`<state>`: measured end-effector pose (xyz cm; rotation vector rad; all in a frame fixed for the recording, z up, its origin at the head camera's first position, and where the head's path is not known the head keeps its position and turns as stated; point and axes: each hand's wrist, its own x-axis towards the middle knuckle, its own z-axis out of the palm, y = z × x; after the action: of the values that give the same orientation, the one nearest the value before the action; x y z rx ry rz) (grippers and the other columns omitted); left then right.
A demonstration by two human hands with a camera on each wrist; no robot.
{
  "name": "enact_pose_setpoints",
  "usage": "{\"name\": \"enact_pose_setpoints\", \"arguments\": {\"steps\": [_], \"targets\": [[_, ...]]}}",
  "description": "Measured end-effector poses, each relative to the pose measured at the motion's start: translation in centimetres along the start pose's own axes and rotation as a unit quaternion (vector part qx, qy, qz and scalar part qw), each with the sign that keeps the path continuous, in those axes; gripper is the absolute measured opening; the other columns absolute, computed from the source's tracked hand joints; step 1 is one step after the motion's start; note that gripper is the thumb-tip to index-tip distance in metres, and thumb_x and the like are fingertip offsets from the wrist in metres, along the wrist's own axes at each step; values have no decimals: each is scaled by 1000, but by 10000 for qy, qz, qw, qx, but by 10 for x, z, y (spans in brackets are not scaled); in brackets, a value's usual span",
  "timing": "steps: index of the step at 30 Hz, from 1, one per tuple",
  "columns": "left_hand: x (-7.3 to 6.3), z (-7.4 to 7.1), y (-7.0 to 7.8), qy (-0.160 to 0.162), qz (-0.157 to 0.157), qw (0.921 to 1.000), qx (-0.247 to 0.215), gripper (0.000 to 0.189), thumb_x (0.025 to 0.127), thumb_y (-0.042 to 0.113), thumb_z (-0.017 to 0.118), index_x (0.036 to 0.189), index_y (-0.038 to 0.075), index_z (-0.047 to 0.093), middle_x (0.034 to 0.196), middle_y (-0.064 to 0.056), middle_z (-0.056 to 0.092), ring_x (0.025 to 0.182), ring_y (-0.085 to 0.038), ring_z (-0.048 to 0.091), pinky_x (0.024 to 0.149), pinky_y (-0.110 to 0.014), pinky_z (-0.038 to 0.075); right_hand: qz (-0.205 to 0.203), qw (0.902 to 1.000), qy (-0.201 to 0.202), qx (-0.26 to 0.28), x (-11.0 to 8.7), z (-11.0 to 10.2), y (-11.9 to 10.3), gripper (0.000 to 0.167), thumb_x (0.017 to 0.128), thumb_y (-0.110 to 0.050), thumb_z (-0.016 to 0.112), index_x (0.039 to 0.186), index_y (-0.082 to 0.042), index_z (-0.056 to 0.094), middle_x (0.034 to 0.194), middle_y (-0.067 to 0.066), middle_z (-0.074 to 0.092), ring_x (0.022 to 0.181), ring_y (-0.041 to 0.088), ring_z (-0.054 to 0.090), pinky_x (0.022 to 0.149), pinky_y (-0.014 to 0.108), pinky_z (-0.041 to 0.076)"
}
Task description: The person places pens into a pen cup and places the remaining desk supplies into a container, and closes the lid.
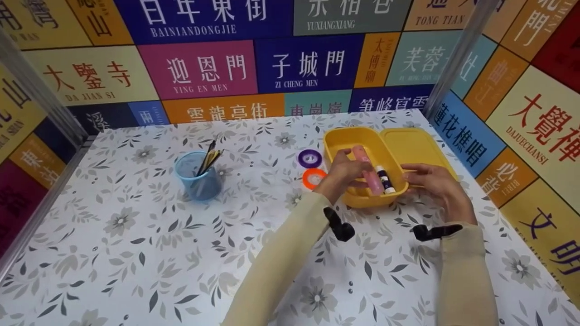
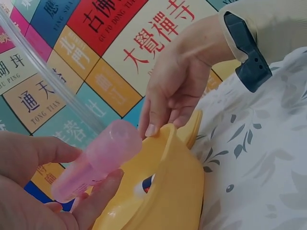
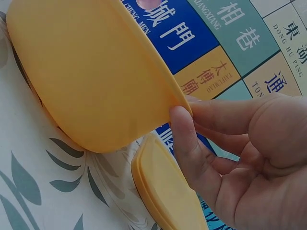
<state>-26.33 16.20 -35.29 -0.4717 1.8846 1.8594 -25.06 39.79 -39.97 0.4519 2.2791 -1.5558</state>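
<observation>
My left hand (image 1: 345, 171) holds a translucent pink bottle (image 1: 368, 171) between thumb and fingers, above the yellow plastic box (image 1: 349, 199). In the left wrist view the capped pink bottle (image 2: 98, 155) is tilted over the box's rim. My right hand (image 1: 435, 183) pinches the box's right rim; the right wrist view shows the thumb on the outside of the yellow box (image 3: 91, 76). Inside the box lies a small navy and white tube (image 1: 384, 180), like a glue stick. The yellow lid (image 1: 414, 147) lies beside the box, behind my right hand.
A purple ring (image 1: 310, 158) and an orange ring (image 1: 313, 179), like tape rolls, lie left of the box. Farther left, a light blue cup (image 1: 198, 179) holds several pens. Panels with lettering (image 1: 308, 63) border the flowered tabletop (image 1: 149, 253) at the back and sides.
</observation>
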Motion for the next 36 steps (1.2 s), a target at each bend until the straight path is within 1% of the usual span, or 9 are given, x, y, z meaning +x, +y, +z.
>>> {"name": "enact_pose_setpoints", "arguments": {"steps": [5,10,15,17,21,24,29,33,36], "targets": [[8,10,-1,123,108,9998,74,79,83,5,78,147,30,40,111,-4,59,81,-25,68,75,-35,64,13,10000,3,14,-1,-1,0,66,94,-38,69,153,-27,42,158,2,38,125,22,55,109,28,49],[15,14,-4,181,189,9995,153,80,83,5,77,148,32,38,108,-4,60,79,-24,68,69,-32,63,-58,10000,-31,41,0,0,0,63,95,-34,68,152,-22,43,156,5,41,120,20,58,107,29,51],[20,19,-8,295,85,9989,354,83,83,6,77,148,38,38,110,-2,61,74,-24,68,71,-32,63,-23,9999,-80,68,0,0,0,61,96,-33,67,151,-22,44,154,4,43,119,18,58,107,30,51],[22,20,-9,306,93,9984,465,83,83,5,77,148,38,38,115,-2,61,73,-24,68,70,-33,63,-18,10000,-60,73,0,0,0,61,96,-34,67,151,-23,44,153,4,44,118,16,60,107,30,51],[29,23,-15,357,470,9944,874,86,82,1,76,151,30,36,126,-6,61,75,-21,67,60,-32,62,-134,9999,-33,-63,1,1,0,62,97,-35,65,152,-20,42,155,7,42,115,15,60,105,30,52],[29,26,-19,538,582,9882,1311,86,82,3,76,153,25,33,124,-7,61,73,-19,66,57,-30,61,-206,9997,-25,-162,3,2,1,63,97,-35,65,153,-19,41,156,9,40,116,16,59,103,28,53],[18,31,-20,825,307,9784,1873,76,86,15,75,149,26,35,120,-2,58,87,-16,62,74,-27,60,-101,9999,-34,-90,3,1,0,61,97,-35,65,152,-21,42,156,7,41,117,17,58,105,28,52],[13,33,-21,820,406,9723,2151,70,89,15,70,150,25,36,129,-4,56,104,-17,56,97,-32,55,-50,10000,-59,-49,1,1,-1,60,97,-34,65,152,-22,43,153,5,43,115,15,60,105,29,52],[11,34,-22,719,492,9739,2096,65,90,15,70,146,25,39,126,-3,56,108,-18,53,107,-36,49,-53,9999,-91,-7,1,0,-1,60,97,-34,66,152,-22,43,150,3,47,113,14,61,105,29,52]]}}
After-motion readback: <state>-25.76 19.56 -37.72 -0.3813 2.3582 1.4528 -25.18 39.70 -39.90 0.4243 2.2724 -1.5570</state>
